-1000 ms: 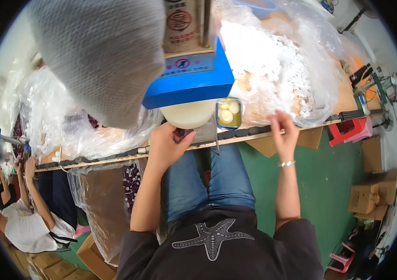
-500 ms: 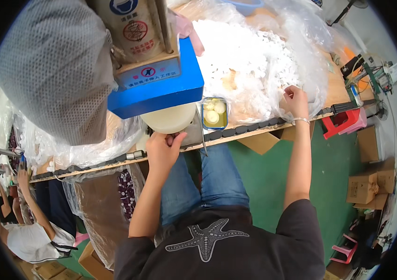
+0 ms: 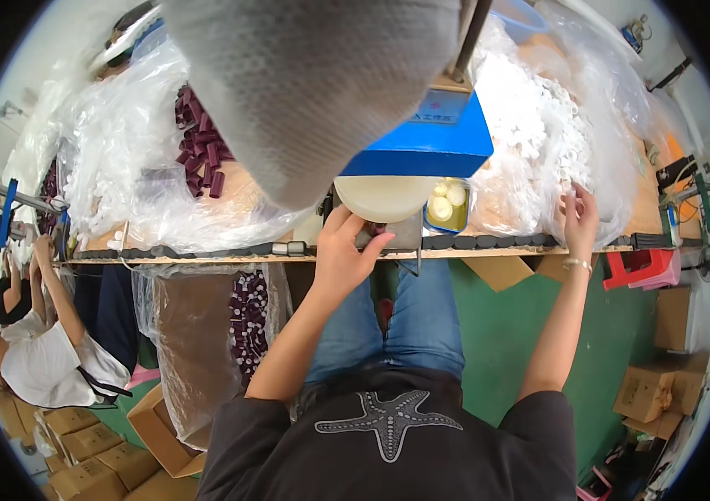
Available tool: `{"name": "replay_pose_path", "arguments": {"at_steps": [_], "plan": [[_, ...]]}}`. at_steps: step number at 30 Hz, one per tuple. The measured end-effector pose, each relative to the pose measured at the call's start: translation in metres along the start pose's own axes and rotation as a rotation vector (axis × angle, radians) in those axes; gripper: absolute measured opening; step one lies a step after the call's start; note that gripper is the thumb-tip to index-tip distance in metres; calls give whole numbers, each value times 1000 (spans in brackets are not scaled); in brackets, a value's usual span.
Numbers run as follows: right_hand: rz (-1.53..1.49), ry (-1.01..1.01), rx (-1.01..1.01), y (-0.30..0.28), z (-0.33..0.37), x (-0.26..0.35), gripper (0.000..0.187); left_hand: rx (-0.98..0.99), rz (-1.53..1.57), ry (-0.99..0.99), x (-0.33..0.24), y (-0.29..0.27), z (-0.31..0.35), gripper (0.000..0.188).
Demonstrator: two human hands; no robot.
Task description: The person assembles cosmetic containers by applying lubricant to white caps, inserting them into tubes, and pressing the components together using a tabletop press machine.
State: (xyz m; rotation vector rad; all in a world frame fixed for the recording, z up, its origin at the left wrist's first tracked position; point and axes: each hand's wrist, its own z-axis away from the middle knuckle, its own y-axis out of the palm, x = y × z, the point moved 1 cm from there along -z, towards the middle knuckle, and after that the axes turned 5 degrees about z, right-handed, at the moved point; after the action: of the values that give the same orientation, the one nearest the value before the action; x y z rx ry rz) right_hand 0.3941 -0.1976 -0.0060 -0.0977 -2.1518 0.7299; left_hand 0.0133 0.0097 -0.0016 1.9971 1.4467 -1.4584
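Note:
My left hand point(image 3: 345, 257) is at the table's front edge, under the round cream disc point(image 3: 393, 197) of a press with a blue block point(image 3: 422, 150). Between its thumb and fingers shows a small dark purple tube point(image 3: 377, 228), partly hidden by the disc and the fingers. My right hand point(image 3: 580, 222), a bracelet at its wrist, reaches to the near right side of a heap of small white pieces point(image 3: 562, 125) on clear plastic sheeting. Its fingertips are pinched together; whatever lies between them is too small to make out.
A blue-rimmed tray point(image 3: 448, 219) with pale round items stands right of the disc. Dark purple tubes point(image 3: 205, 150) lie on the table at left. Below hangs a plastic-lined bag point(image 3: 248, 321) of purple pieces. A grey textured shape point(image 3: 313, 83) blocks the upper middle. Another person point(image 3: 58, 359) works at left.
The view has swung left, so the table and press appear farther right. My right hand's fingers have straightened from a curl. My left hand stays beneath the disc, where the purple tube now shows.

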Motion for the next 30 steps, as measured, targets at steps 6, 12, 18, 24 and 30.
{"name": "replay_pose_path", "arguments": {"at_steps": [6,12,18,24,30], "plan": [[-391,77,257,26,39,88,19,-41,32,83,2,-3,1,30],[-181,-263,535,85,58,167,12,-101,4,31,2,0,4,27],[156,-706,493,105,60,150,8,-115,3,57,0,3,4,27],[-446,-69,413,102,71,169,7,-145,-25,131,4,1,6,28],[-1085,201,659,133,101,227,38,-119,15,48,-3,1,3,26]]}}
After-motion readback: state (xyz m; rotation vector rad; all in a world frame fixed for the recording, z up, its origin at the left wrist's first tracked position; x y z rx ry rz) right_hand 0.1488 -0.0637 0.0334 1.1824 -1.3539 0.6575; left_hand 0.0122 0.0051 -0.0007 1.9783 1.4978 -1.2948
